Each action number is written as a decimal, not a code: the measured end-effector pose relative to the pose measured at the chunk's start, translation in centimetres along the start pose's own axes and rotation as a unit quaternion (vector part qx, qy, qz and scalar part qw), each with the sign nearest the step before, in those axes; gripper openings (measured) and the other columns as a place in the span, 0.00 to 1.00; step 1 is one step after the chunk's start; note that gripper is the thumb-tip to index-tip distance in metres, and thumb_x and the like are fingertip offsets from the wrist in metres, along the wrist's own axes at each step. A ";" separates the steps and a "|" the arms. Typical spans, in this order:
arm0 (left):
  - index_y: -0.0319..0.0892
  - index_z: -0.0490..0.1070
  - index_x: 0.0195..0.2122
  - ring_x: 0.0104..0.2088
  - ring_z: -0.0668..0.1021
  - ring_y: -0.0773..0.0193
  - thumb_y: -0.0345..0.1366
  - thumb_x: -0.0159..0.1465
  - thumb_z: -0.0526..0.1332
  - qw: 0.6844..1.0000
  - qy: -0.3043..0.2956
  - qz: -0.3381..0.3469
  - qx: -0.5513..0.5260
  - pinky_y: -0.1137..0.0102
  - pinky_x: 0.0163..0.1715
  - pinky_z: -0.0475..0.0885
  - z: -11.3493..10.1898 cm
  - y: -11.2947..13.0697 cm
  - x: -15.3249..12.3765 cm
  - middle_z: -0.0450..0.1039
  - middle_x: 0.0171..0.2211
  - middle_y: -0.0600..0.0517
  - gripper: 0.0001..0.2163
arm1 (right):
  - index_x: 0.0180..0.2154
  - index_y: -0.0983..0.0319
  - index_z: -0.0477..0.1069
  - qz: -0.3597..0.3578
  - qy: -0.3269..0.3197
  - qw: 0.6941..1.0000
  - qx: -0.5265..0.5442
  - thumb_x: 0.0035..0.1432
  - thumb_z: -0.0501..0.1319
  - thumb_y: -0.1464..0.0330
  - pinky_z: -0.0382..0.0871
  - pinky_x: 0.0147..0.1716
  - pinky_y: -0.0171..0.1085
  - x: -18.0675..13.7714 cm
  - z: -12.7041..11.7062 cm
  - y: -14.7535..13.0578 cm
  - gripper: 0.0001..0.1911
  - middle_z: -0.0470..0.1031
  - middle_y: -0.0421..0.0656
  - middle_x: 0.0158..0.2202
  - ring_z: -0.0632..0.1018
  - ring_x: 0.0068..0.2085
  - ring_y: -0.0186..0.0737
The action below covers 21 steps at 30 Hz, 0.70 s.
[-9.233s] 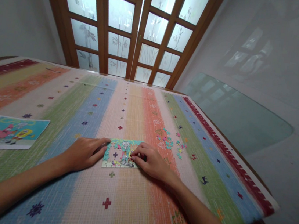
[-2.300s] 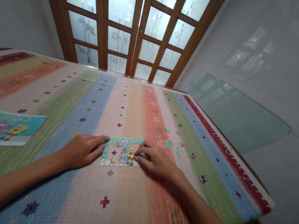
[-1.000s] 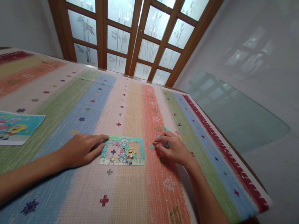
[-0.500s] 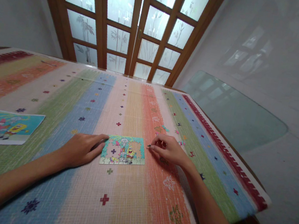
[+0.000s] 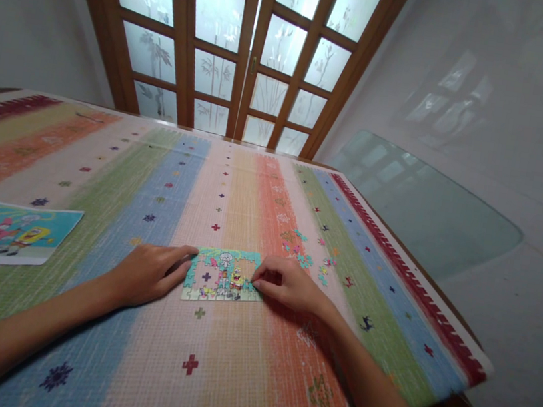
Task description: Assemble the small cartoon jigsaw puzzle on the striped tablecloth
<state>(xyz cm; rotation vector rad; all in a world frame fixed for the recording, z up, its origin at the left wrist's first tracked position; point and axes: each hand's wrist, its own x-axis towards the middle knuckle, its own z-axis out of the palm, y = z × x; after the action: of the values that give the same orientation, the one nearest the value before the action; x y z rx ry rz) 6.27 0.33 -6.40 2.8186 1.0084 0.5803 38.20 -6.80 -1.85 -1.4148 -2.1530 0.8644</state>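
A small cartoon jigsaw puzzle, partly filled with gaps in it, lies on the striped tablecloth. My left hand rests flat beside its left edge, fingers stretched out and touching the frame. My right hand sits at the puzzle's right edge with the fingers pinched together over the border. What the fingertips hold is too small to make out. Several loose puzzle pieces lie scattered just beyond the right hand.
A printed picture sheet with the same cartoon lies at the left of the table. Wooden doors with frosted glass panes stand behind the table. The table's right edge runs along a white wall.
My right hand went out to the loose pieces on the right about a second ago, pinched there, and has come back to the puzzle's right edge. The left hand has stayed put.
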 end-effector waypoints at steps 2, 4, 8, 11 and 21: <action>0.40 0.75 0.53 0.33 0.85 0.56 0.45 0.74 0.44 1.000 -0.011 0.000 -0.002 0.65 0.33 0.77 -0.4 0.2 0.1 0.84 0.40 0.45 0.23 | 0.34 0.63 0.78 -0.007 0.002 1.000 -0.008 0.58 0.65 0.78 0.65 0.31 0.33 0.0 -0.1 -0.1 0.06 0.73 0.39 0.31 0.72 0.30 0.33; 0.40 0.74 0.53 0.33 0.85 0.56 0.44 0.74 0.45 1.000 -0.020 -0.002 -0.003 0.66 0.34 0.77 -0.6 0.4 0.2 0.84 0.39 0.45 0.22 | 0.35 0.63 0.78 -0.014 -0.001 1.000 -0.014 0.58 0.66 0.77 0.65 0.32 0.34 0.1 -0.1 0.0 0.05 0.73 0.40 0.32 0.73 0.31 0.33; 0.40 0.74 0.53 0.35 0.85 0.56 0.44 0.74 0.46 1.000 -0.022 -0.004 -0.007 0.66 0.34 0.77 -0.7 0.5 0.2 0.84 0.41 0.45 0.21 | 0.37 0.62 0.79 -0.015 -0.013 0.999 -0.030 0.60 0.67 0.75 0.65 0.34 0.34 0.1 0.0 0.3 0.03 0.73 0.40 0.33 0.73 0.33 0.34; 0.39 0.74 0.53 0.35 0.85 0.56 0.44 0.74 0.45 1.000 -0.019 -0.003 -0.007 0.66 0.34 0.77 -0.6 0.4 0.2 0.84 0.40 0.45 0.21 | 0.37 0.61 0.79 -0.014 -0.014 0.999 -0.040 0.61 0.68 0.74 0.65 0.35 0.35 0.1 0.1 0.6 0.03 0.73 0.40 0.33 0.73 0.34 0.35; 0.38 0.74 0.53 0.33 0.85 0.55 0.43 0.75 0.45 1.000 -0.013 0.009 0.003 0.65 0.32 0.76 -0.6 0.4 0.1 0.84 0.40 0.44 0.22 | 0.34 0.62 0.78 -0.011 0.000 0.999 -0.051 0.61 0.67 0.74 0.63 0.33 0.34 0.2 0.3 0.4 0.03 0.70 0.39 0.31 0.71 0.32 0.34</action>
<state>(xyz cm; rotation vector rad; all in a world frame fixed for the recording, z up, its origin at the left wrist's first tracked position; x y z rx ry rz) 6.38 0.06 -5.72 2.8362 0.9822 0.5422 38.11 -6.56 -2.34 -1.4359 -2.2364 0.7562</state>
